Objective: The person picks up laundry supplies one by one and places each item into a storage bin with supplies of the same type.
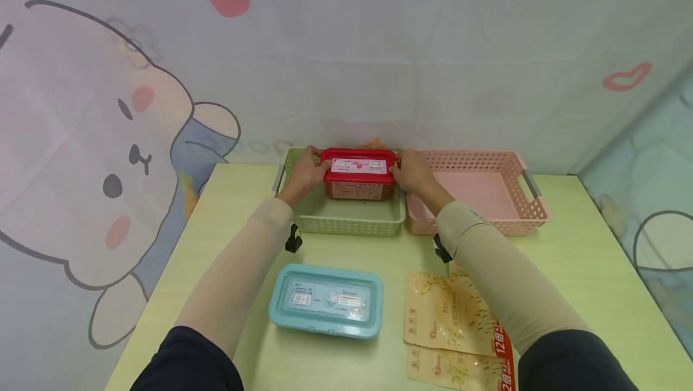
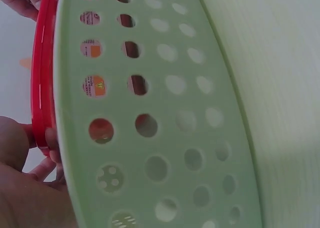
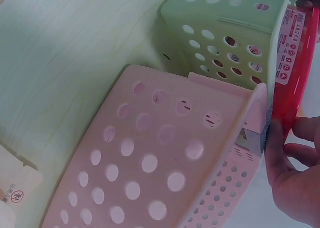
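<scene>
A red lidded plastic box (image 1: pixel 360 189) with a white label on its lid stands in the back of the green basket (image 1: pixel 352 226). My left hand (image 1: pixel 307 175) grips its left end, the thumb at the lid's edge. At the opposite end, my right hand (image 1: pixel 418 175) holds it in the same way, fingers partly hidden behind the lid. Through the green basket's holes, the box's body shows in the left wrist view. In the right wrist view, thumb and fingers of the right hand (image 3: pixel 295 163) pinch the red lid (image 3: pixel 300 82) close beside the basket's rim.
A pink basket (image 1: pixel 476 227) stands directly right of the green one. Nearer on the table lies a light-blue lidded box (image 1: pixel 326 301), and to its right several yellow packets (image 1: pixel 438 313) overlap under my right forearm. Behind the table hangs a printed cloth (image 1: pixel 346 48).
</scene>
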The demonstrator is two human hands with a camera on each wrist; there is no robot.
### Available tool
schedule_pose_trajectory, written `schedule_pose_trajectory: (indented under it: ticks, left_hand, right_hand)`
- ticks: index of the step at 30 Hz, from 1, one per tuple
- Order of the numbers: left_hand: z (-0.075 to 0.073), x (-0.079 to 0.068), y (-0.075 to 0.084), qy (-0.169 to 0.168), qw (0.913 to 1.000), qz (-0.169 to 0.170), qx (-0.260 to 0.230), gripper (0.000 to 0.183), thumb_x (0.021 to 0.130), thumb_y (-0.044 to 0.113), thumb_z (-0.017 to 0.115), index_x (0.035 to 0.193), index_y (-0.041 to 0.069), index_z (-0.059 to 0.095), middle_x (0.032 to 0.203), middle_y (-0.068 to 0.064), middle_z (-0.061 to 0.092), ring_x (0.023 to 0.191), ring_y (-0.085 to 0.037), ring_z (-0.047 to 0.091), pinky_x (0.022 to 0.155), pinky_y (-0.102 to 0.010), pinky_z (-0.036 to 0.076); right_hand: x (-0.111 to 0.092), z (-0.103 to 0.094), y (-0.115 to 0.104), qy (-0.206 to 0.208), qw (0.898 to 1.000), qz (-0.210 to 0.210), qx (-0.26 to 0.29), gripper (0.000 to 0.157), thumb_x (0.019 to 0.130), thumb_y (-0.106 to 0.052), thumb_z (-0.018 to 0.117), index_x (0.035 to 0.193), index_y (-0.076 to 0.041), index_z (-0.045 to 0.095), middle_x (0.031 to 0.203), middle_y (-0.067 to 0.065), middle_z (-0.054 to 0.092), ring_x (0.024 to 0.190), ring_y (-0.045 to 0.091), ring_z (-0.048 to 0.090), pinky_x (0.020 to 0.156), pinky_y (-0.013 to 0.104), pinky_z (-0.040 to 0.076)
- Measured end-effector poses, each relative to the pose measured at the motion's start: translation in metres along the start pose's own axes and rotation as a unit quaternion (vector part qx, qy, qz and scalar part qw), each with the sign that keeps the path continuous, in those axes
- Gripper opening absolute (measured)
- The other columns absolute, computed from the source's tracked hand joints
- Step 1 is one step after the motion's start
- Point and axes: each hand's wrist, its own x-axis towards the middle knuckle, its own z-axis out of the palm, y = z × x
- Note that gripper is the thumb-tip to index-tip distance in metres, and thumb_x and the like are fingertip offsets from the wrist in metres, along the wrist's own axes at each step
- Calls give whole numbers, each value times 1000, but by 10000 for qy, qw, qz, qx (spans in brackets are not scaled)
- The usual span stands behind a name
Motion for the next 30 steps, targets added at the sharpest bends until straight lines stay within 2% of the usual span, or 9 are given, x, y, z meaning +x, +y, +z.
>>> schedule_pose_trajectory:
  ticks: [3, 5, 8, 11, 19, 24, 30]
  left_hand:
    - [-1, 1, 1, -145, 9997, -143, -114, 41, 112, 28, 55, 145, 6, 43, 107, -15, 59, 77, -20, 60, 75, -36, 58]
    - [-2, 2, 1, -233, 9993, -205, -207, 42, 112, 28, 55, 146, 7, 42, 105, -17, 61, 75, -24, 66, 79, -42, 62]
    - [-2, 3, 2, -315, 9984, -269, -388, 43, 112, 27, 55, 147, 7, 41, 109, -20, 63, 83, -37, 73, 85, -50, 63]
    - [-3, 3, 3, -317, 9981, -254, -468, 43, 113, 27, 55, 148, 7, 40, 114, -24, 63, 93, -44, 74, 87, -52, 62]
    - [-4, -1, 6, -278, 9986, -270, -369, 44, 112, 26, 55, 149, 6, 40, 123, -25, 61, 95, -45, 74, 88, -53, 62]
    - [-5, -1, 6, -429, 9970, -330, -546, 45, 113, 25, 54, 149, 4, 38, 121, -27, 61, 95, -45, 74, 90, -54, 61]
    - [-5, -2, 7, -413, 9966, -347, -618, 44, 113, 24, 54, 148, 3, 38, 117, -27, 60, 91, -43, 75, 89, -54, 61]
  right_hand:
    - [0, 1, 1, 11, 10000, -26, -2, 40, 109, -15, 58, 141, 9, 59, 122, 23, 68, 95, 32, 64, 75, 38, 56]
    - [-1, 2, 2, -13, 10000, -22, 35, 42, 109, -16, 58, 144, 8, 57, 125, 24, 68, 96, 31, 64, 77, 39, 57]
    - [-1, 3, 2, -28, 9999, -12, 100, 43, 110, -16, 57, 145, 8, 55, 128, 24, 67, 97, 31, 65, 80, 40, 59]
    - [-2, 2, 2, 4, 9999, -19, 151, 43, 110, -15, 58, 146, 8, 54, 129, 24, 66, 100, 32, 65, 83, 42, 59]
    - [-1, 2, 3, 93, 9999, -75, 89, 41, 108, -16, 61, 141, 8, 57, 124, 23, 68, 100, 32, 63, 83, 41, 59]
    - [-1, 3, 4, 124, 9999, -95, 0, 40, 108, -16, 61, 140, 8, 58, 122, 23, 68, 101, 32, 62, 84, 42, 57]
    - [-1, 1, 5, 110, 9998, -178, -27, 40, 108, -16, 61, 139, 9, 58, 122, 24, 68, 101, 32, 62, 85, 43, 57]
